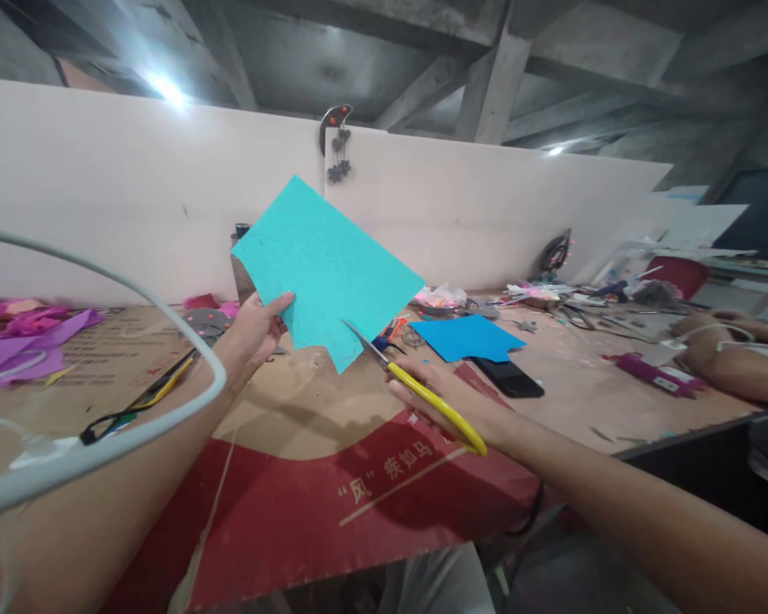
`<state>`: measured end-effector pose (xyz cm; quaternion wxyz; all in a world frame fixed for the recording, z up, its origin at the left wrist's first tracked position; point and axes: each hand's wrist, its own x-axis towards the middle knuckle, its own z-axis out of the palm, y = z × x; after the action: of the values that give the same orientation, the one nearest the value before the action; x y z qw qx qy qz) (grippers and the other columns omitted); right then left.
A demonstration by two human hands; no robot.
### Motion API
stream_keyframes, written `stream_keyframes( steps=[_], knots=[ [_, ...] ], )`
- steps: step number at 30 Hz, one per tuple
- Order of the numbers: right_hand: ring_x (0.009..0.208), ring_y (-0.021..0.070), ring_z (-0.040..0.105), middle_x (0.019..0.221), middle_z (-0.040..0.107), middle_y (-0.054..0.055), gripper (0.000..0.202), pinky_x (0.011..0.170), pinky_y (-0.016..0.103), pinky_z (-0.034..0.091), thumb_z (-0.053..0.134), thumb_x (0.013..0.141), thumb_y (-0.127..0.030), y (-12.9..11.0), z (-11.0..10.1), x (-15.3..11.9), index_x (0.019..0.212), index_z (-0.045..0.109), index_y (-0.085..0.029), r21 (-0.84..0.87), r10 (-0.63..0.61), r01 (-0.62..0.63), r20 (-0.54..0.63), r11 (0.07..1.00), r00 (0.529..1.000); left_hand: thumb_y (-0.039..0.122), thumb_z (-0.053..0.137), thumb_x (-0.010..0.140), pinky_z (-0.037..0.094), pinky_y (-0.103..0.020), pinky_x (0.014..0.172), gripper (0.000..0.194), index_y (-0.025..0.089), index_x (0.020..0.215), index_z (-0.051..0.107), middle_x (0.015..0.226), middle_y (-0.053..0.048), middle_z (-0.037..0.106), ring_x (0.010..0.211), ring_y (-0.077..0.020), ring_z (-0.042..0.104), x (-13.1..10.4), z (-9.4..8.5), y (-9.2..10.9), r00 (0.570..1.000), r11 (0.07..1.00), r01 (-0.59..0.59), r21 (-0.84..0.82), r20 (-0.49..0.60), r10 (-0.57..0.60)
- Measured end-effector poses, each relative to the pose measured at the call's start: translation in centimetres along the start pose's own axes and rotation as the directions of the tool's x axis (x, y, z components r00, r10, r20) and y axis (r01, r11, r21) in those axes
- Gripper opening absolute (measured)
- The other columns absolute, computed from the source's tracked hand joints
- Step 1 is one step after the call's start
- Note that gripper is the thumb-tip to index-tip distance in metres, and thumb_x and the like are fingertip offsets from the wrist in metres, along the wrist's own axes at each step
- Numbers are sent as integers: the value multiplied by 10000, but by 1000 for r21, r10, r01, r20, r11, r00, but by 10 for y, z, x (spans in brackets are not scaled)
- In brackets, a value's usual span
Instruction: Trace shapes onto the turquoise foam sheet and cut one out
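Note:
A turquoise sheet (333, 256), tilted and held up above the table, has a ragged, cut lower edge. My left hand (260, 331) pinches it at its lower left, thumb in front and fingers behind. In my right hand (426, 388) are yellow-handled scissors (432, 401), their blades against the sheet near its lower corner. How far the blades are apart I cannot make out. Behind my right hand, a blue sheet (464, 335) with a cut edge lies partly over a black phone (512, 378).
Red and brown cardboard (282, 520) covers the table's near part. Purple paper (38, 350) lies at left. A pale cable (192, 333) crosses the left foreground. A purple tool (659, 375) and another person's arm (736, 358) are at right. A white panel (134, 188) stands behind.

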<state>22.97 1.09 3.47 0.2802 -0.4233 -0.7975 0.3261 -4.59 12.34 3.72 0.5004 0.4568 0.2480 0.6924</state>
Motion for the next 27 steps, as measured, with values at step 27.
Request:
stream_keyframes(
  steps=[27],
  knots=[
    [545, 105, 410, 622, 485, -15, 308, 486, 233, 278, 517, 859, -470, 11, -6, 1, 745, 534, -185, -132, -111, 126, 115, 983, 987, 113, 752, 651, 582, -371, 723, 275, 128, 912, 667, 897, -113, 720, 742, -228, 692, -4, 3, 6, 992, 990, 121, 65, 33, -124]
  ],
)
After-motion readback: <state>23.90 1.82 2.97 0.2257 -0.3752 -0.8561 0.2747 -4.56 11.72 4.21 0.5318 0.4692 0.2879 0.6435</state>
